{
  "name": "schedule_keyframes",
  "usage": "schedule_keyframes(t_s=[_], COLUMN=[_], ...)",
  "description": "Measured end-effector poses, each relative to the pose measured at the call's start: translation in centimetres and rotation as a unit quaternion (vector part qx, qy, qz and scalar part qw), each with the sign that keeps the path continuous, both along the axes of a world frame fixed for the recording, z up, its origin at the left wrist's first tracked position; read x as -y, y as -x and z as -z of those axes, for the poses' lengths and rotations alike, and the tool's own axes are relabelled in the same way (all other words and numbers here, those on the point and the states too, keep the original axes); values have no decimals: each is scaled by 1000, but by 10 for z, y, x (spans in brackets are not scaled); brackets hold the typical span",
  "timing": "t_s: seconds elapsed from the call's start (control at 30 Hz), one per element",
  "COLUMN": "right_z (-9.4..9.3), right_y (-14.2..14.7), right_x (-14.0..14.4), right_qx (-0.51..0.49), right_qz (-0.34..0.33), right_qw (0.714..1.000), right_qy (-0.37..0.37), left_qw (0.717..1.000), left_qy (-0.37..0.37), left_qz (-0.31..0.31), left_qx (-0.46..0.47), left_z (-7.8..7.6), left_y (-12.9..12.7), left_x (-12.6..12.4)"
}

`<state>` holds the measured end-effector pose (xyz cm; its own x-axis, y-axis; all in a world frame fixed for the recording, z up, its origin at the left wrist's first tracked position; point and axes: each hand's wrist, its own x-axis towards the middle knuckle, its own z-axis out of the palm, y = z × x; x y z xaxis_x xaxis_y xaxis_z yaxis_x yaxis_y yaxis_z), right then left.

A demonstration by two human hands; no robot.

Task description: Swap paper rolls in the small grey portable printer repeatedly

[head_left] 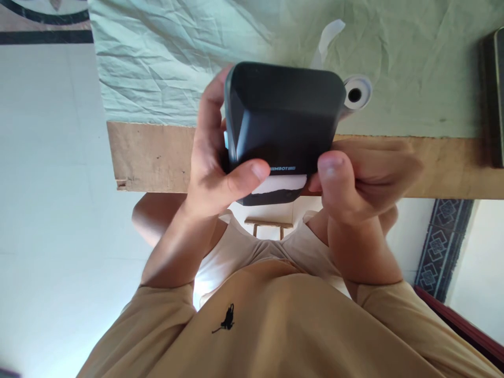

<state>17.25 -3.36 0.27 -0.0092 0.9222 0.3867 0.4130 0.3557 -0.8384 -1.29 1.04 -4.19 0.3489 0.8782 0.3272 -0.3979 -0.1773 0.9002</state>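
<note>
A black label printer (291, 121) with a rounded casing is held up over the table's front edge. My left hand (212, 152) is closed round its left side, thumb lying across the lower front near the printed brand name. White label paper (281, 183) shows in the gap along the printer's lower edge. At the lower right corner, my right hand (354, 178) is closed, its thumb and a fingertip against the casing. Its other fingers are curled and blurred by motion. Behind the printer, to the right, a roll of white labels (358, 93) stands on the cloth, partly covered.
A pale green cloth (177, 58) covers the wooden table (153, 157), leaving a bare front strip. A loose white paper strip (329, 37) lies beyond the printer. A dark-edged object (496, 100) sits at the far right. Below is a small wooden stool (268, 223).
</note>
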Motion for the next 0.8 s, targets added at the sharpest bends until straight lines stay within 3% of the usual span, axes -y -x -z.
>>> schedule_keyframes(t_s=[0.03,0.13,0.43,0.57,0.6,0.67,0.8], right_z=[-2,-4,-2,-2,-3,-3,-4], right_y=[1,-2,-5,-4,-4,-3,-3], right_x=[-3,-8,-10,-13,-13,-13,-12], right_qx=[-16,-40,-81,-73,-71,-66,-54], right_qz=[-1,-30,-60,-60,-57,-51,-41], right_qw=[1000,998,991,994,994,995,996], right_qy=[-11,29,86,56,51,49,60], left_qw=[996,998,999,999,999,998,998], left_qy=[-84,-69,-22,-8,-40,27,35], left_qz=[18,-5,0,-30,-23,-52,-43], left_qx=[21,2,-27,-28,4,-17,0], left_z=[10,26,10,15,17,20,17], left_y=[0,0,-3,-5,-5,-6,-7], left_x=[-4,-9,-2,-3,-3,-3,-2])
